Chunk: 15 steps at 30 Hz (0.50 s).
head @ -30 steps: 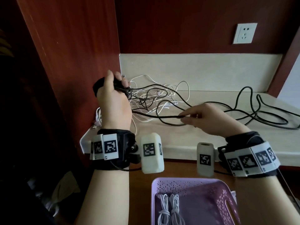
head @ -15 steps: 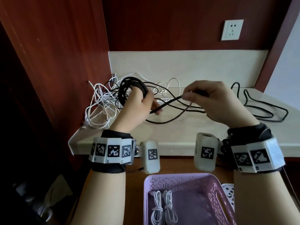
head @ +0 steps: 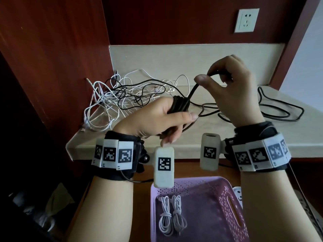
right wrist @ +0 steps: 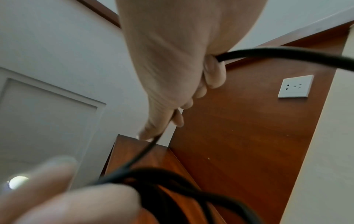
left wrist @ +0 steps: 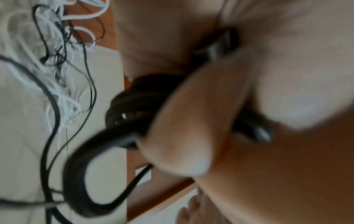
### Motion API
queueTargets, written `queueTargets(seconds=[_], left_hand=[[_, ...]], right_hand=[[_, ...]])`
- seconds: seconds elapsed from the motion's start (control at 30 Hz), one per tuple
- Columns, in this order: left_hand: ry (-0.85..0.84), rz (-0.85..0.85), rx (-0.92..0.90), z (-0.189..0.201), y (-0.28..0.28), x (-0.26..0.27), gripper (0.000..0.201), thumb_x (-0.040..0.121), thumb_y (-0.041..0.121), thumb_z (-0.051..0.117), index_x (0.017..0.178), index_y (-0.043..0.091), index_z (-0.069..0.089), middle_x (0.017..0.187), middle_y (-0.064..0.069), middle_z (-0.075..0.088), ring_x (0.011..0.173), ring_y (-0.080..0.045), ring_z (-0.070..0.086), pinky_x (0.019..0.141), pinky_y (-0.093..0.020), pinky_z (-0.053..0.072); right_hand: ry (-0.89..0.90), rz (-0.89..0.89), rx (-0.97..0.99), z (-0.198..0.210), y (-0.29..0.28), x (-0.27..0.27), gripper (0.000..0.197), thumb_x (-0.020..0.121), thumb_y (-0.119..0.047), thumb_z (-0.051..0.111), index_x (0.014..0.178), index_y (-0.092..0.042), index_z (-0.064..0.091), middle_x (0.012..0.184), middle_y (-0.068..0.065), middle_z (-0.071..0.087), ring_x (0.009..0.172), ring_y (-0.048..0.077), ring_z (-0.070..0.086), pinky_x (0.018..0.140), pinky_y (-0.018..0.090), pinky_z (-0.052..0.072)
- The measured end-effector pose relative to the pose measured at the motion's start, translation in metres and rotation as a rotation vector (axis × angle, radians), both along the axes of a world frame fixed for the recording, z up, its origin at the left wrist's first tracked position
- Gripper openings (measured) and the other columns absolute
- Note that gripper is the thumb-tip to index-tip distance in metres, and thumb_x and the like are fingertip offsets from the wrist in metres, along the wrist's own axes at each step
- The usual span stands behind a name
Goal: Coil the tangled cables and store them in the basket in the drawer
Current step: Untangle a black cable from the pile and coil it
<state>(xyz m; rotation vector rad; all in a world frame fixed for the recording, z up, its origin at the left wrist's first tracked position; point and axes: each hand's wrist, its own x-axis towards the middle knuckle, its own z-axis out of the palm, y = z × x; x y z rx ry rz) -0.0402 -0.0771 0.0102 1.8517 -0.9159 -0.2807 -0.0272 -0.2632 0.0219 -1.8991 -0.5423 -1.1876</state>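
My left hand grips a bundle of black cable loops above the counter's front edge; the same coil fills the left wrist view beside my thumb. My right hand is raised higher and to the right, pinching the free run of the black cable that slopes down to the coil. The rest of the black cable trails in loops on the counter to the right. A tangle of white and thin black cables lies at the back left. A purple basket in the open drawer holds two coiled white cables.
The beige counter sits in a red-brown wooden alcove, with a wood panel close on the left. A white wall socket is at the upper right. A white object pokes out beside the basket's right rim.
My right hand has lifted the black cable up and to the right. My left hand has dropped and turned toward the counter's front edge, with more loops round it.
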Motion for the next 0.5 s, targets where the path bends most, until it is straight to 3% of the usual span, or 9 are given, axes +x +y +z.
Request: queueTargets(seconds=[0.1,0.23,0.3,0.4,0.5], left_hand=[[0.073,-0.078,-0.143,0.003,0.003,-0.001,0.051,0.093,0.023,0.047,0.047,0.002,0.049,0.039,-0.009,0.051,0.026,-0.016,0.042,0.035,-0.017,0.026],[0.198,-0.177,-0.543,0.003,0.007,0.003,0.045,0.091,0.020,0.052,0.056,-0.001,0.033,0.030,0.003,0.043,0.021,-0.007,0.033,0.034,-0.021,0.022],[0.296,-0.338,-0.830,0.003,0.011,0.008,0.035,0.093,0.021,0.051,0.064,0.004,0.045,0.034,0.006,0.048,0.024,-0.006,0.034,0.036,-0.021,0.028],[0.510,-0.571,-1.298,0.008,0.020,0.014,0.023,0.097,0.018,0.047,0.082,0.000,0.050,0.042,-0.006,0.052,0.033,-0.012,0.030,0.042,-0.026,0.033],[0.610,-0.582,-1.598,0.006,0.029,0.020,0.029,0.100,0.025,0.045,0.081,0.004,0.045,0.046,-0.012,0.048,0.037,-0.015,0.031,0.046,-0.029,0.033]], right_hand=[[-0.030,0.020,-0.001,-0.003,0.002,0.003,0.033,0.087,-0.040,0.062,0.082,-0.007,0.060,0.074,-0.010,0.042,0.064,0.004,0.037,0.061,0.017,0.032],[0.075,0.134,-0.008,-0.006,0.006,0.005,0.013,0.093,-0.025,0.056,0.095,-0.011,0.058,0.067,-0.002,0.050,0.054,0.003,0.037,0.051,0.018,0.030],[0.175,0.152,-0.008,-0.009,0.005,0.009,0.009,0.096,-0.015,0.052,0.104,-0.012,0.056,0.057,-0.012,0.040,0.046,0.004,0.032,0.047,0.015,0.024],[0.263,0.141,-0.046,-0.016,0.001,0.015,0.013,0.097,-0.014,0.047,0.110,-0.016,0.052,0.056,-0.009,0.033,0.048,0.007,0.031,0.048,0.018,0.027],[0.265,0.133,-0.038,-0.021,-0.001,0.020,0.020,0.096,-0.013,0.051,0.115,-0.017,0.048,0.062,-0.005,0.040,0.050,0.004,0.037,0.051,0.013,0.032]])
